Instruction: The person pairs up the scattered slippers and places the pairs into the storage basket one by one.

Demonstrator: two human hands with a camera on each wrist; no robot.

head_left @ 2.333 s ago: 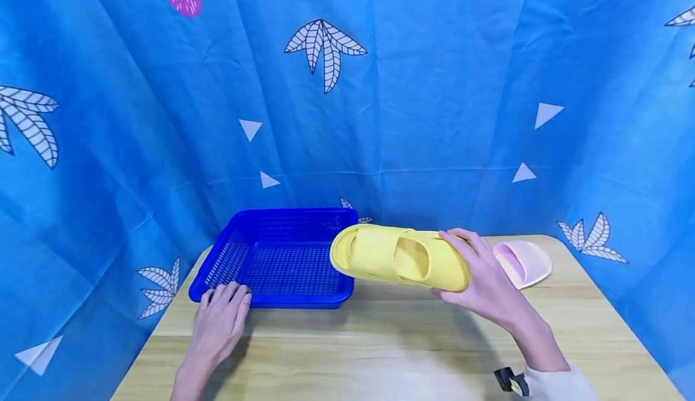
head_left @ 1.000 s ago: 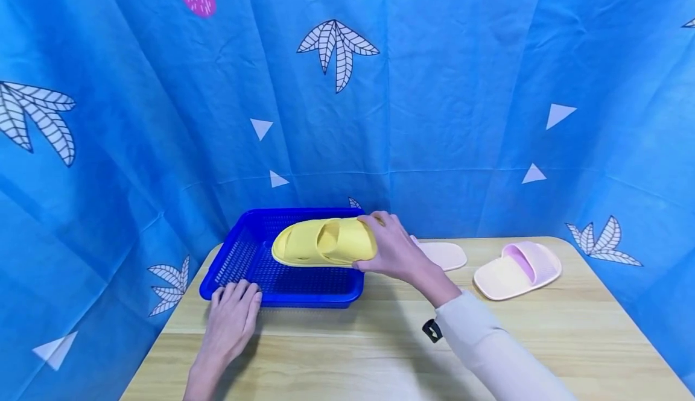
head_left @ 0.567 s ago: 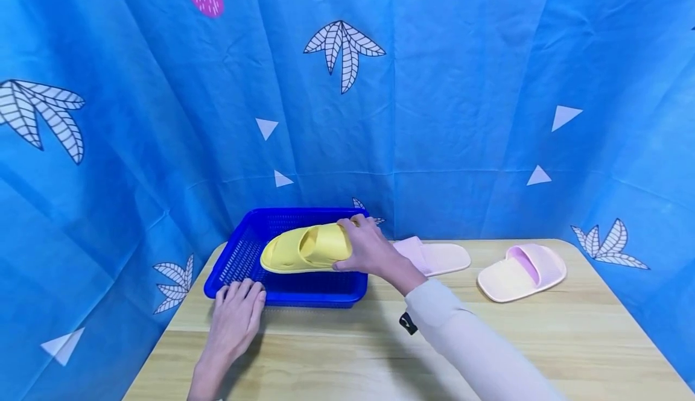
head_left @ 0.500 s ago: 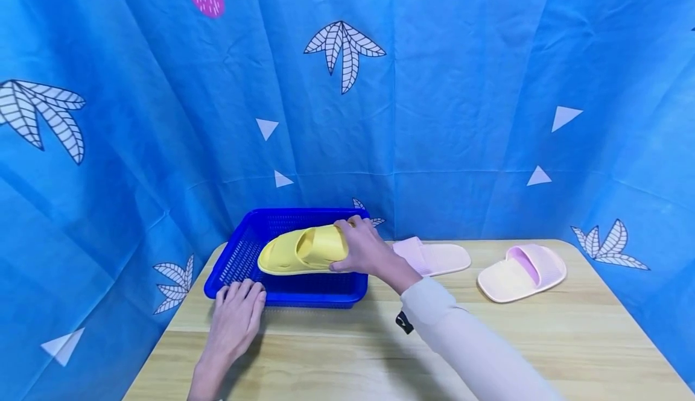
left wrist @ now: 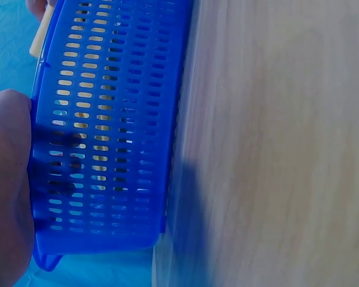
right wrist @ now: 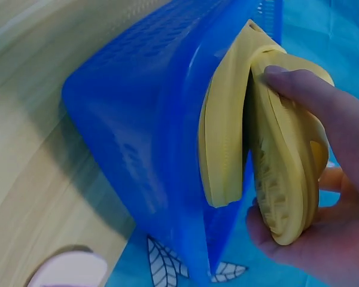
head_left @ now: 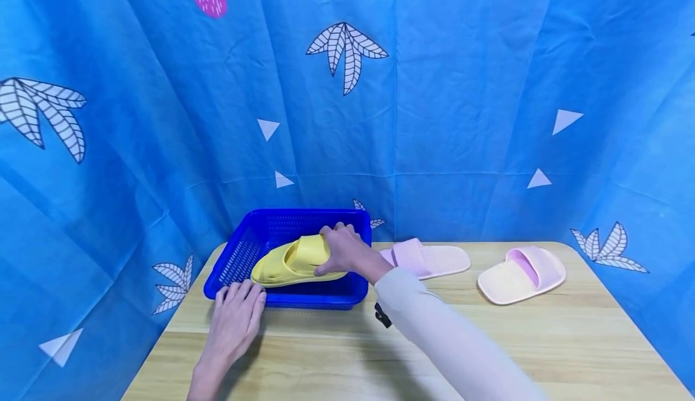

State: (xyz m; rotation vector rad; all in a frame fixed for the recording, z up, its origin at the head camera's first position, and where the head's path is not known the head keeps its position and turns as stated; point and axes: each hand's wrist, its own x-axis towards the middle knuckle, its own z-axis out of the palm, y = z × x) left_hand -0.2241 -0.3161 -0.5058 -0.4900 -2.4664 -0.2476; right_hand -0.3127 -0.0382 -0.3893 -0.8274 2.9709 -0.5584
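My right hand [head_left: 344, 249] grips a pair of yellow slippers [head_left: 297, 261] by one end, low within the blue plastic basket [head_left: 320, 299]. From the right wrist, the two yellow slippers [right wrist: 281, 143] show pushed into each other, with thumb and fingers on opposite sides of one of them. My left hand [head_left: 234, 318] holds the basket's near rim at its left corner, fingertips hooked over to the inside. In the left wrist view that hand [left wrist: 7, 179] lies along the rim, above the perforated basket wall [left wrist: 119, 119].
Two pink slippers lie on the wooden table [head_left: 336, 347]: one slipper [head_left: 445, 259] right beside the basket, partly behind my right forearm, and another slipper [head_left: 521, 274] farther right. A patterned blue curtain [head_left: 450, 99] hangs behind and around the table.
The right hand has carried the yellow slippers leftward from over the table and lowered them into the basket. Both pink slippers are now more exposed. The left hand keeps its place on the rim.
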